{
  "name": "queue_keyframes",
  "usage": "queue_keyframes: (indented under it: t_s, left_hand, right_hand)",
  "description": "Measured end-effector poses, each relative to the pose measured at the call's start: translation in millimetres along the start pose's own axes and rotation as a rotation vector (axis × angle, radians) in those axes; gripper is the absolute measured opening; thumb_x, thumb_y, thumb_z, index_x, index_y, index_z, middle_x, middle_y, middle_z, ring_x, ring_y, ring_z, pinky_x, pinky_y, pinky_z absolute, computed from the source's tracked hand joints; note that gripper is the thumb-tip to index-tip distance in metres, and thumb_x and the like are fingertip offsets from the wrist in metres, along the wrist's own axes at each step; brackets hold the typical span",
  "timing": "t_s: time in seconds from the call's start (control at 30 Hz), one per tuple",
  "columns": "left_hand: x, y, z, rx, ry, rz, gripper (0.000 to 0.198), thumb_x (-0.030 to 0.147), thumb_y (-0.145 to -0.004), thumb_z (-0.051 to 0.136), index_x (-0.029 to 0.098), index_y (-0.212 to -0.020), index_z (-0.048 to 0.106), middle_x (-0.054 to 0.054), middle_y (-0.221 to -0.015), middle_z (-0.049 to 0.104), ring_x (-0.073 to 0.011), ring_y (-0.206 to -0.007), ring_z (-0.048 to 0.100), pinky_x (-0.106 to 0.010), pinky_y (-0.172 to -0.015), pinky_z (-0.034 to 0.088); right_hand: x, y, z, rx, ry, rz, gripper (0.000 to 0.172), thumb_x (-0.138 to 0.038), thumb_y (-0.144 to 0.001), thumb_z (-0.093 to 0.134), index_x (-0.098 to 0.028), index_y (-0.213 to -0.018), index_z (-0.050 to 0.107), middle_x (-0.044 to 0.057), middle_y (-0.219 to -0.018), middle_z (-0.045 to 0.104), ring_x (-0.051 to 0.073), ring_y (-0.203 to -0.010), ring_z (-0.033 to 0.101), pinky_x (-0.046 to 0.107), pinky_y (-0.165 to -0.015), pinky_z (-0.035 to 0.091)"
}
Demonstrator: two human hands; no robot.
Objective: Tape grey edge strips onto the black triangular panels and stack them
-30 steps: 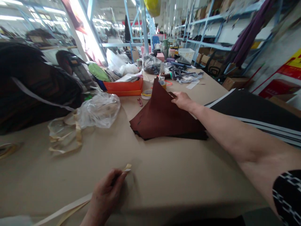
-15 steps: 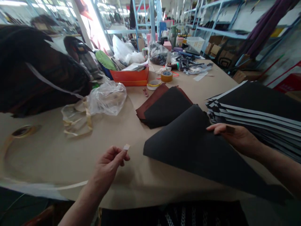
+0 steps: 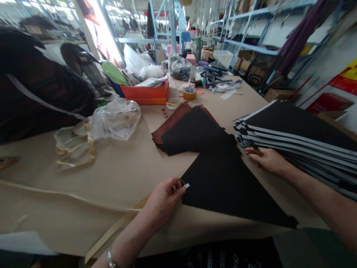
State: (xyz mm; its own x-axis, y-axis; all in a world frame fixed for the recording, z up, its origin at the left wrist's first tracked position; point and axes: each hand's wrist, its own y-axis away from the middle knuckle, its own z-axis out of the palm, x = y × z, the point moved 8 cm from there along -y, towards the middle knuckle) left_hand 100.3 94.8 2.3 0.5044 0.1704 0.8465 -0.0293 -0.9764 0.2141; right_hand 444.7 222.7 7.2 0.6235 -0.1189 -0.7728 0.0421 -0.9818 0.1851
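Note:
A black sheet (image 3: 225,184) lies flat on the brown table (image 3: 117,175) in front of me. My left hand (image 3: 164,199) pinches the end of a pale tape strip (image 3: 185,185) at the sheet's near left corner; the strip trails down and left over the table edge. My right hand (image 3: 264,158) rests with fingers spread flat on the sheet's far right edge, beside a tall stack of black sheets (image 3: 301,136). Behind the sheet lies a smaller pile of black and reddish-brown pieces (image 3: 189,130).
Farther back are an orange box (image 3: 146,95), tape rolls (image 3: 189,93), a clear plastic bag (image 3: 115,119) and peeled tape scraps (image 3: 74,149). A dark heap of material (image 3: 39,93) fills the left side. Blue shelving lines the back and right.
My right hand left the reddish-brown piece, drew a black sheet toward me and laid it flat. My left hand carried the tape end right to the sheet's corner.

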Motion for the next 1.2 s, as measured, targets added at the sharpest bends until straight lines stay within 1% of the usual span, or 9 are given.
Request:
queue_keyframes:
  t_s: [0.1,0.33,0.5,0.63,0.73,0.87,0.97,1.07,1.2]
  left_hand:
    - [0.5,-5.3,5.5,-0.033,0.032,-0.059,0.022,0.034,-0.074,0.056,0.019,-0.061,0.048,0.004,-0.057,0.046,-0.0114,-0.056,0.039,-0.025,-0.055,0.032]
    - [3.6,-8.0,0.5,0.001,-0.036,-0.055,0.019,0.032,-0.072,0.055,0.019,-0.059,0.048,0.004,-0.055,0.045,-0.0120,-0.056,0.040,-0.025,-0.054,0.030]
    - [-3.8,1.3,-7.1,0.014,-0.045,-0.038,0.020,0.033,-0.076,0.055,0.019,-0.062,0.049,0.005,-0.055,0.044,-0.0118,-0.056,0.039,-0.025,-0.054,0.030]
    - [-8.9,12.8,-17.1,0.042,-0.110,0.005,0.024,0.035,-0.079,0.054,0.019,-0.063,0.048,0.005,-0.056,0.044,-0.0118,-0.056,0.040,-0.025,-0.055,0.031]
    - [-3.6,25.0,-27.1,0.114,-0.200,0.094,0.023,0.034,-0.081,0.054,0.019,-0.063,0.049,0.003,-0.061,0.047,-0.0124,-0.059,0.043,-0.026,-0.057,0.034]
    - [14.4,43.5,-34.6,0.174,-0.314,0.234,0.019,0.029,-0.083,0.052,0.019,-0.067,0.055,-0.003,-0.082,0.053,-0.0156,-0.073,0.052,-0.029,-0.065,0.041]
    - [25.7,54.6,-34.4,0.185,-0.327,0.278,0.018,0.027,-0.084,0.053,0.019,-0.068,0.057,-0.009,-0.103,0.056,-0.0209,-0.093,0.055,-0.031,-0.070,0.045]
    - [31.0,60.7,-24.5,0.116,-0.226,0.246,0.018,0.025,-0.084,0.054,0.019,-0.067,0.055,-0.010,-0.115,0.058,-0.0227,-0.102,0.055,-0.032,-0.073,0.047]
    - [32.3,62.1,-4.5,-0.008,0.052,0.126,0.020,0.025,-0.082,0.056,0.019,-0.064,0.051,-0.008,-0.103,0.066,-0.0180,-0.089,0.060,-0.030,-0.071,0.047]
  right_hand:
    - [-6.2,-26.8,15.5,0.040,0.021,-0.002,0.037,-0.034,-0.072,0.064,-0.012,-0.103,0.064,0.001,-0.061,0.061,0.009,-0.038,0.044,0.022,-0.037,0.035]
    - [-19.4,-62.8,40.1,0.181,0.064,-0.092,0.022,-0.029,-0.064,0.068,-0.015,-0.081,0.063,0.002,-0.066,0.064,0.013,-0.057,0.057,0.023,-0.052,0.043]
    - [-19.2,-53.9,36.8,0.262,0.079,-0.177,0.031,-0.025,-0.067,0.060,-0.015,-0.096,0.061,0.000,-0.067,0.064,0.015,-0.059,0.058,0.025,-0.058,0.045]
    - [-28.5,-34.7,28.5,0.346,0.135,-0.270,0.016,-0.026,-0.067,0.060,-0.016,-0.078,0.063,0.003,-0.072,0.065,0.017,-0.067,0.059,0.030,-0.068,0.045]
    - [-50.4,-23.2,30.0,0.397,0.155,-0.345,0.015,-0.029,-0.073,0.058,-0.018,-0.081,0.063,0.004,-0.080,0.066,0.018,-0.073,0.059,0.030,-0.074,0.044]
    - [-96.2,-25.9,57.4,0.338,0.192,-0.448,0.016,-0.030,-0.079,0.055,-0.018,-0.086,0.063,0.003,-0.076,0.064,0.015,-0.069,0.056,0.026,-0.070,0.042]
    - [-121.4,-38.4,83.8,0.270,0.230,-0.472,0.011,-0.025,-0.078,0.055,-0.017,-0.081,0.062,0.002,-0.072,0.063,0.014,-0.065,0.054,0.025,-0.067,0.040]
    - [-124.9,-50.6,96.4,0.244,0.227,-0.425,0.004,-0.020,-0.074,0.057,-0.017,-0.072,0.060,0.001,-0.068,0.062,0.013,-0.063,0.053,0.025,-0.065,0.039]
    - [-102.9,-59.9,85.6,0.264,0.205,-0.341,0.003,-0.017,-0.070,0.059,-0.017,-0.068,0.059,0.002,-0.065,0.060,0.013,-0.060,0.051,0.026,-0.063,0.038]
